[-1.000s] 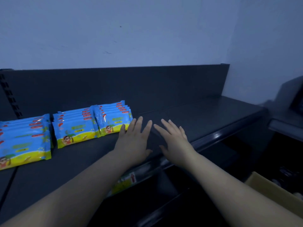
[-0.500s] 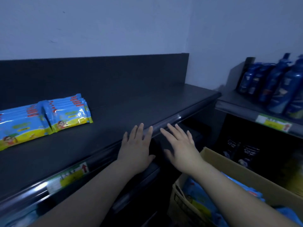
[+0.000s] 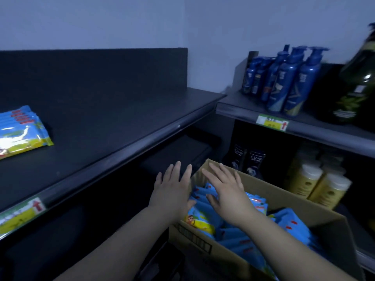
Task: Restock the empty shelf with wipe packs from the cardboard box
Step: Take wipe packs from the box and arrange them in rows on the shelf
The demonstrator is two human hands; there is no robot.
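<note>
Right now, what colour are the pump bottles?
The pump bottles are blue, clearest in the head view.

Your shelf point(image 3: 113, 122) runs across the left, w/ a stack of wipe packs point(image 3: 21, 132) at its far left end. Cardboard box point(image 3: 288, 201) sits below & right of it, loose packs point(image 3: 239, 238) inside. Left hand point(image 3: 172, 191) is over the box's left edge, right hand point(image 3: 227, 191) beside it, above the packs. Neighbouring shelf point(image 3: 324, 130) on the right carries pump bottles point(image 3: 288, 82).
</note>
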